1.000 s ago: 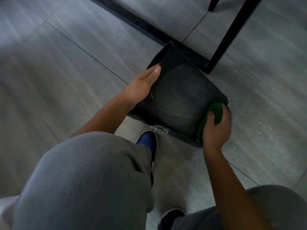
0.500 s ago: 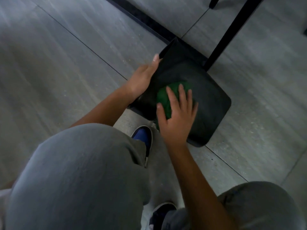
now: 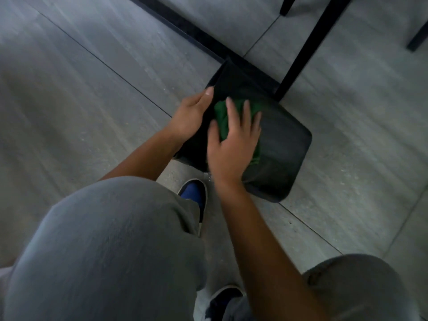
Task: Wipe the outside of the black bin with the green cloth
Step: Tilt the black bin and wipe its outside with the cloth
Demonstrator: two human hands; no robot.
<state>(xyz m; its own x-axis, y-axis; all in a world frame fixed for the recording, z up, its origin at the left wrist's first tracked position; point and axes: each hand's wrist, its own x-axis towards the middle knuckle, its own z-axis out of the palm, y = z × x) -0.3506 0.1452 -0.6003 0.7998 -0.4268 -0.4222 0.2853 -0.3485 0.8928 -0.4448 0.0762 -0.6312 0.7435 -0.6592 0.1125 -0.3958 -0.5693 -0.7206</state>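
The black bin [image 3: 282, 144] lies tipped on the grey floor, its flat underside facing up at me. My left hand [image 3: 191, 115] grips the bin's left edge, fingers along its side. My right hand [image 3: 234, 144] lies flat, fingers spread, pressing the bunched green cloth [image 3: 223, 117] against the left part of that upturned surface. Most of the cloth is hidden under my palm; green shows past my fingers and beside my wrist.
A black table leg [image 3: 305, 49] stands just behind the bin, and a black floor strip [image 3: 185, 26] runs diagonally behind it. More dark legs [image 3: 416, 40] are at the top right. My grey-trousered knees [image 3: 104, 246] and blue shoe [image 3: 193, 193] fill the foreground.
My right hand carried the cloth from the bin's right corner across to its left part, now flat on it. The left hand has kept its hold on the left edge.
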